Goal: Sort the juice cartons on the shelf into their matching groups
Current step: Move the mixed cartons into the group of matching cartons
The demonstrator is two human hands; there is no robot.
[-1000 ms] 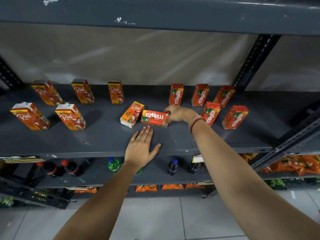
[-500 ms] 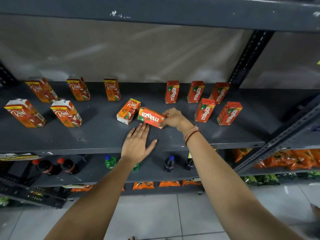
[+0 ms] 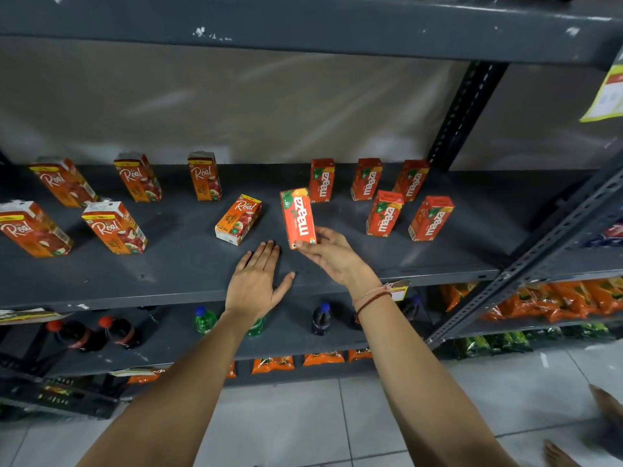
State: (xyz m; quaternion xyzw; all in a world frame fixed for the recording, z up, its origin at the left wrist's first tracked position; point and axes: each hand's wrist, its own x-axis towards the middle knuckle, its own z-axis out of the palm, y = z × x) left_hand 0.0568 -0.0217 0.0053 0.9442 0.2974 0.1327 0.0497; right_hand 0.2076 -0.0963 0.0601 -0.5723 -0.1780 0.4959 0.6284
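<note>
My right hand [image 3: 332,251] grips a red Maaza carton [image 3: 298,217] by its lower end and holds it upright above the grey shelf [image 3: 175,267]. Several more Maaza cartons [image 3: 384,214] stand on the right half of the shelf. Several orange Real cartons [image 3: 114,227] stand on the left half. One Real carton [image 3: 239,219] lies tilted near the middle, just left of the held carton. My left hand [image 3: 258,281] rests flat on the shelf, fingers spread, below that tilted carton.
A dark upright post [image 3: 467,109] rises at the back right, and a slanted rack rail [image 3: 539,254] runs along the right. The upper shelf [image 3: 303,25] overhangs. Bottles [image 3: 320,318] and orange snack packs [image 3: 556,298] fill the lower shelves. Bare feet [image 3: 606,412] show at the bottom right.
My right hand has lifted the Maaza carton from lying sideways on the shelf and turned it upright. My left hand has stayed flat on the shelf.
</note>
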